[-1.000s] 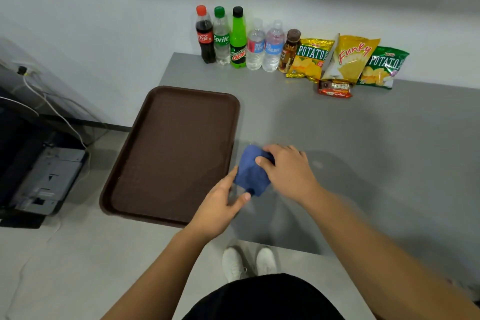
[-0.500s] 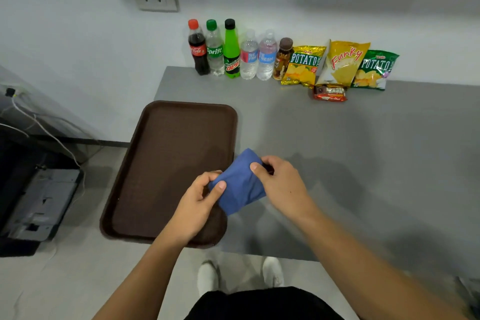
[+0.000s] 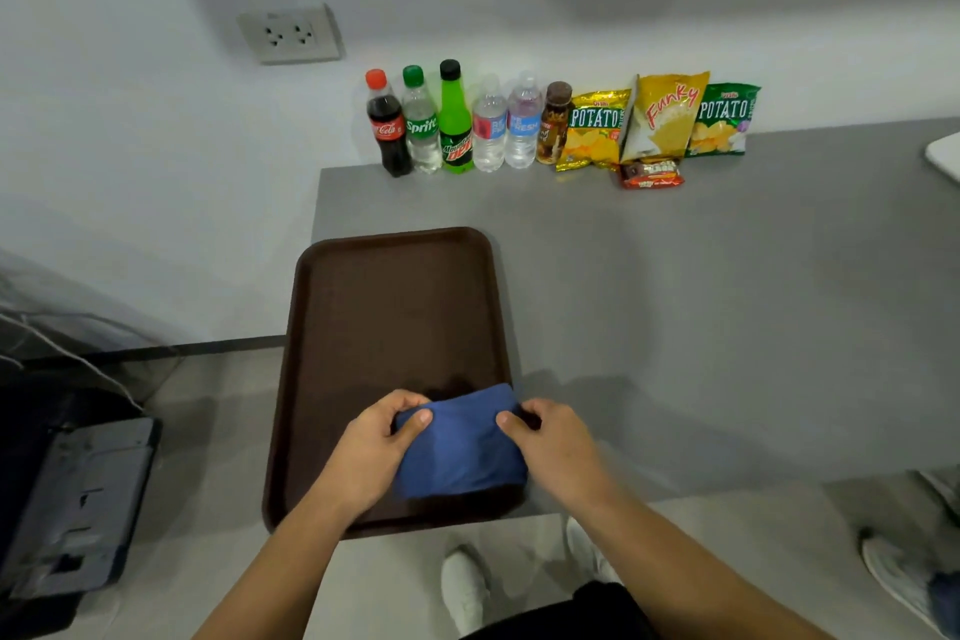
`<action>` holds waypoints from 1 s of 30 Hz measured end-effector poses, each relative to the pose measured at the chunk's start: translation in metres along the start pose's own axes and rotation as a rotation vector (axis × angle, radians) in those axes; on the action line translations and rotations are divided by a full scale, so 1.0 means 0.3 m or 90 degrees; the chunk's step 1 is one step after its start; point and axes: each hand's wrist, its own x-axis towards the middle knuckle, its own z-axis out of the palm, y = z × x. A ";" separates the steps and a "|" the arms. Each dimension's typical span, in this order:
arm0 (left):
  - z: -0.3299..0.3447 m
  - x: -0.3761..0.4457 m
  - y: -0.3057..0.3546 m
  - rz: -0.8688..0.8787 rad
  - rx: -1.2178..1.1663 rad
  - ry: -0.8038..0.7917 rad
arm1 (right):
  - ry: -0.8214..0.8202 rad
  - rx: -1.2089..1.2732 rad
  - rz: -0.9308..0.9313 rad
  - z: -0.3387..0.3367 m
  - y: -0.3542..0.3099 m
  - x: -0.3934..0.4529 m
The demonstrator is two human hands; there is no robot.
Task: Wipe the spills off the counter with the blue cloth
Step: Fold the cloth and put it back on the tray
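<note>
A blue cloth, folded into a rough rectangle, hangs between both hands above the near right corner of a brown tray. My left hand pinches its left edge between thumb and fingers. My right hand pinches its right edge. The grey counter stretches to the right of the tray. No spill shows clearly on it.
Several drink bottles and snack bags line the wall at the counter's back, with a small red packet in front. A white object sits at the far right edge. Dark equipment stands on the floor left.
Both hands have carried the cloth left, from the counter beside the tray to over the tray's near right corner. The left hand took hold of the cloth's left edge, spreading it wider.
</note>
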 end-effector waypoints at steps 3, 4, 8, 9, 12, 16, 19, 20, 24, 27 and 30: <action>-0.010 0.002 -0.012 -0.004 0.058 -0.016 | 0.021 -0.025 0.018 0.041 0.022 -0.012; -0.009 0.004 -0.016 -0.007 0.078 -0.019 | 0.026 -0.033 0.020 0.051 0.027 -0.017; 0.002 0.007 -0.030 -0.021 0.144 -0.005 | 0.044 -0.093 0.008 0.081 0.040 -0.025; 0.006 0.007 -0.031 -0.023 0.150 -0.002 | 0.047 -0.112 0.003 0.085 0.042 -0.023; 0.017 0.002 -0.039 -0.026 0.188 0.002 | 0.056 -0.180 -0.022 0.089 0.044 -0.017; 0.026 -0.001 -0.056 -0.036 0.240 0.015 | 0.064 -0.279 -0.085 0.091 0.040 -0.013; 0.033 -0.012 -0.063 -0.029 0.308 0.038 | 0.084 -0.406 -0.166 0.093 0.048 -0.012; 0.034 -0.018 -0.064 -0.021 0.336 0.054 | 0.103 -0.442 -0.201 0.095 0.050 -0.012; 0.043 -0.031 -0.061 0.098 0.425 0.150 | 0.144 -0.526 -0.376 0.108 0.054 -0.012; 0.071 -0.040 -0.054 0.196 0.403 0.139 | 0.116 -0.599 -0.522 0.125 0.080 -0.007; 0.113 -0.056 -0.065 0.254 0.419 0.081 | 0.060 -0.655 -0.552 0.137 0.116 -0.001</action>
